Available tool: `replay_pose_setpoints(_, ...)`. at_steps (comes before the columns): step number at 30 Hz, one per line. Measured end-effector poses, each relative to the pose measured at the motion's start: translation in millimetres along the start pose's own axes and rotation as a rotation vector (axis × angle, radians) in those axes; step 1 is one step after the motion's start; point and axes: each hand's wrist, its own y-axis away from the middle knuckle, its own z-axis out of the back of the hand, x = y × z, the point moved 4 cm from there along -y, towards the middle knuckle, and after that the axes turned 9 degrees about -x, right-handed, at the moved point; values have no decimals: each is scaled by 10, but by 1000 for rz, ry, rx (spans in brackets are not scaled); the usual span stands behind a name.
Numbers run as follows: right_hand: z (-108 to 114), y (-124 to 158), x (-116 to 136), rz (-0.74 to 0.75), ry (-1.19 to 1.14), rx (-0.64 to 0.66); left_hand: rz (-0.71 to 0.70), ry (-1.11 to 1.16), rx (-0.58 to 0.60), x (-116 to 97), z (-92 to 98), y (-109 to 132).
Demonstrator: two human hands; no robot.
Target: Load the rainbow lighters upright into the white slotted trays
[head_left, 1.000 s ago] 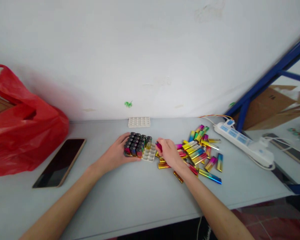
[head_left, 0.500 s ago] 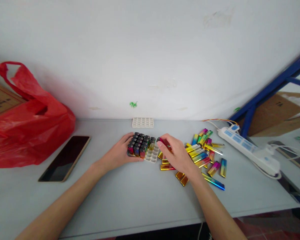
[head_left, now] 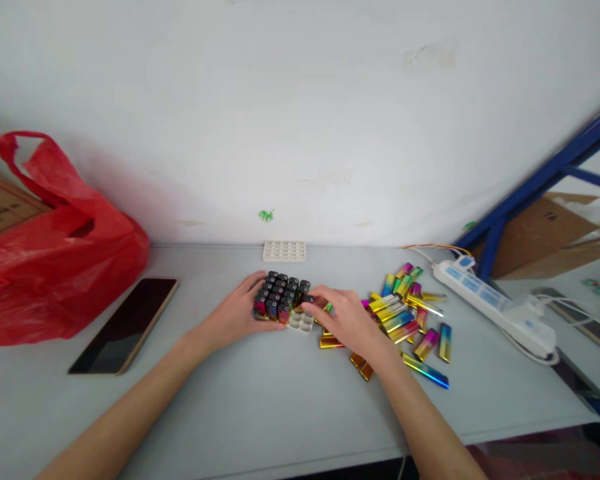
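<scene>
Several lighters point(head_left: 275, 293) with black ends and shiny multicoloured bodies stand upright, packed in rows in a white tray point(head_left: 301, 323) with round-cornered holes. My left hand point(head_left: 243, 308) is wrapped round the tray's left side, thumb along the near edge and fingers behind. Between the thumb and fingers of my right hand point(head_left: 337, 310) is one black-ended lighter point(head_left: 307, 299), held over the tray's right part beside the standing rows. Its lower part is hidden. Right of the tray, partly under my right hand, lies a loose pile of shiny gradient-coloured lighters point(head_left: 400, 320).
A second white tray point(head_left: 285, 251) lies against the wall. On the left are a phone point(head_left: 125, 327) and a red plastic bag point(head_left: 70, 267) before a carton point(head_left: 5, 207). To the right, a white power strip point(head_left: 495, 307) with cables lies near a blue metal frame point(head_left: 535, 193).
My right hand has moved left and slightly down with the lighter, from the tray's right edge to over its holes. My left hand keeps its place on the tray.
</scene>
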Motion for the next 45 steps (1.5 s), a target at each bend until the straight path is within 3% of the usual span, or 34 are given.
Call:
replay_pose_setpoints(4, -34, -14, 30, -17, 93, 79, -14, 7, -8, -18, 11, -2)
replay_pose_setpoints(8, -112, -41, 18, -77, 311, 53, -9, -21, -29, 44, -4, 17)
replay_pose_setpoints(12, -103, -31, -31, -80, 249, 34, -26, -19, -41, 111, -21, 24)
replay_pose_setpoints(16, 336, -67, -323, -157, 245, -253, -48, -36, -53, 138, -29, 16)
replay_pose_setpoints(18, 656, -95, -582, -203, 356, -400, -52, -44, -57, 148, -35, 13)
replay_pose_setpoints(20, 953, -113, -874, -250, 496, -456, -58, -44, -60, 156, -42, 11)
replay_pose_setpoints(24, 1379, -39, -1398, -447, 746, -367, -60, -60, -76, 170, -56, -1)
replay_pose_setpoints(29, 1653, 114, -1701, -559, 855, -352, -71, -50, -80, 141, -61, -18)
replay_pose_setpoints(38, 1656, -65, -2048, -588, 826, -204, -43, -47, -37, 181, -91, -1)
replay_pose_setpoints(45, 1698, -160, -2068, -573, 719, -231, -69, -40, -66, 137, -65, -12)
